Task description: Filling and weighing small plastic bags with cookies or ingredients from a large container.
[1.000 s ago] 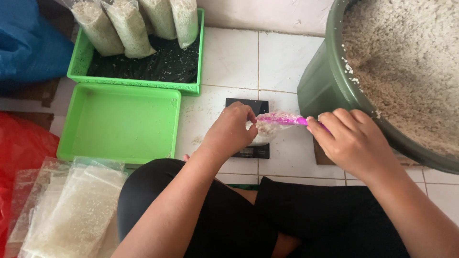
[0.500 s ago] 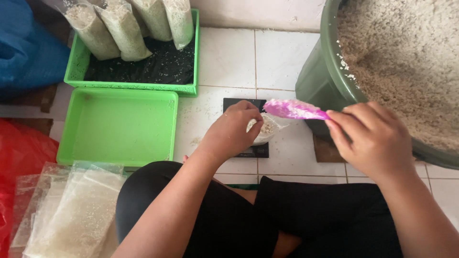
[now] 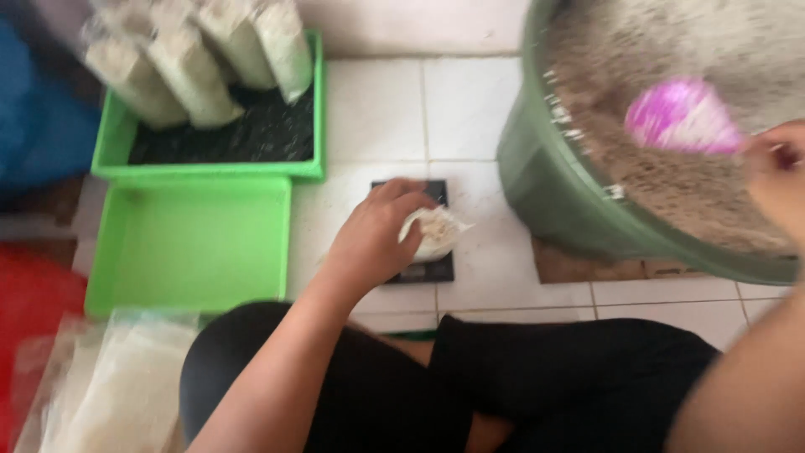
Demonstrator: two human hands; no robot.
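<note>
Left hand (image 3: 369,239) gripping bag (image 3: 429,231) on scale (image 3: 419,270), right hand (image 3: 776,180) clutching scoop (image 3: 679,116) (blurred), trays (image 3: 189,247) beside.

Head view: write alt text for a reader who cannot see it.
The left hand holds a small clear bag of pale grain open on a black scale, while the right hand holds a pink scoop over a big green tub of grain. Two green trays lie to the left on white tiles.

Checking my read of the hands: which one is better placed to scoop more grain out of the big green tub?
Probably the right hand: it holds the pink scoop over the grain in the green tub. The left hand holds the small bag on the black scale.
</note>
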